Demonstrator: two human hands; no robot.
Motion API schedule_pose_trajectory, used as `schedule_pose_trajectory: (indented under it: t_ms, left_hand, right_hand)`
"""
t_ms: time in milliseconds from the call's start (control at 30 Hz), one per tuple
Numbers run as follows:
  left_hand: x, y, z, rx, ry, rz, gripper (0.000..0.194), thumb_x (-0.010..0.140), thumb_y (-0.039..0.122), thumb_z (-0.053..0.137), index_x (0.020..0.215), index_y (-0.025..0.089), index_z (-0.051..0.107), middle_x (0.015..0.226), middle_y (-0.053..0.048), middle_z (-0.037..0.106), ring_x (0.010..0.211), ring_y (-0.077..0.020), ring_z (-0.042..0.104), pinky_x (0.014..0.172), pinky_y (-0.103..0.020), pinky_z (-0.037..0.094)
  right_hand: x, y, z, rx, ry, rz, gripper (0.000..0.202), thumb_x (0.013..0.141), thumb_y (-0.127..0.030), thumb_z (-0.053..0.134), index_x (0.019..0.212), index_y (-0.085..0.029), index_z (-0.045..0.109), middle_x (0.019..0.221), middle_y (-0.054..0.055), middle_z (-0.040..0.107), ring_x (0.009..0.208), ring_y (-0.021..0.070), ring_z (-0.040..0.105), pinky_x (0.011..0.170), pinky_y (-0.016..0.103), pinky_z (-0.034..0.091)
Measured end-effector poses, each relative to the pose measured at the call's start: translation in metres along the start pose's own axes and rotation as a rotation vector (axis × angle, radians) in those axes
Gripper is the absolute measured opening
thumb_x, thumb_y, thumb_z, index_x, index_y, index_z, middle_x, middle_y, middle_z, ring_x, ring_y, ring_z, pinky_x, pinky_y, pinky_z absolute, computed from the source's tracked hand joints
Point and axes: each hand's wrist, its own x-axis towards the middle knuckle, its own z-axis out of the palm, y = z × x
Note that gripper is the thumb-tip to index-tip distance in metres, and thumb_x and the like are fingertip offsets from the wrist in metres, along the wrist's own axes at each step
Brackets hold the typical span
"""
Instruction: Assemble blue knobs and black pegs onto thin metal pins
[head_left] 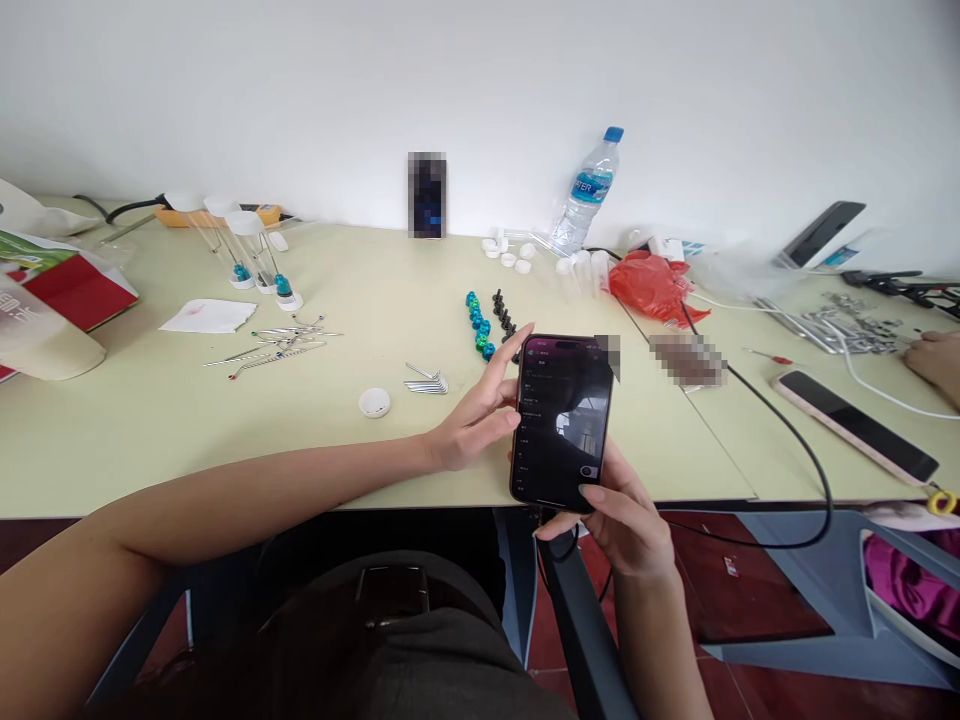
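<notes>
A phone [562, 425] with a dark screen is held upright between both hands over the table's front edge. My left hand [480, 415] grips its left side, fingers behind and thumb at the edge. My right hand [626, 515] supports the lower right corner, its thumb over the bottom of the screen. Just beyond the phone are a row of blue and green knobs [480, 327] and a row of black screws [504, 315]. Bent metal keys [427, 380] and a white cap [374, 403] lie left of my left hand.
Thin metal rods [281, 345], clear tubes [244, 250] and a cup [45, 335] stand or lie left. A water bottle [589, 195] leans on the wall. Right are a red bag [652, 285], another phone [855, 425], a cable and another person's hand [934, 362].
</notes>
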Motion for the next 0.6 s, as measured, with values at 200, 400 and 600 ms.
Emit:
schedule_pose_trajectory:
  t_ms: [200, 400, 600]
  left_hand:
    - [-0.0007, -0.0018, -0.0005, 0.006, -0.010, 0.028, 0.085, 0.083, 0.039, 0.056, 0.149, 0.030, 0.002, 0.109, -0.009, 0.063, 0.090, -0.0224, 0.063, 0.083, -0.040, 0.047]
    - [0.0004, -0.0023, -0.0010, -0.004, 0.000, 0.006, 0.084, 0.083, 0.039, 0.055, 0.149, 0.030, 0.004, 0.112, -0.010, 0.062, 0.090, -0.0225, 0.063, 0.083, -0.041, 0.047]
    - [0.0018, -0.0008, -0.0030, 0.092, -0.020, -0.028, 0.091, 0.081, 0.034, 0.061, 0.149, 0.032, 0.000, 0.118, -0.010, 0.060, 0.100, -0.0218, 0.059, 0.094, -0.042, 0.042]
  right_hand:
    - [0.0000, -0.0001, -0.0010, -0.020, -0.006, 0.007, 0.065, 0.082, -0.022, 0.059, 0.142, -0.030, 0.037, 0.128, 0.009, 0.058, 0.088, 0.0282, 0.070, 0.057, 0.043, 0.064]
    - [0.0004, 0.0003, -0.0013, -0.009, -0.022, -0.002, 0.067, 0.082, -0.020, 0.058, 0.144, -0.032, 0.034, 0.131, 0.008, 0.056, 0.085, 0.0265, 0.070, 0.059, 0.045, 0.063]
    - [0.0005, -0.0028, 0.0037, -0.007, 0.007, -0.006, 0.071, 0.079, -0.019, 0.059, 0.144, -0.034, 0.034, 0.134, 0.007, 0.053, 0.093, 0.0277, 0.068, 0.057, 0.040, 0.064]
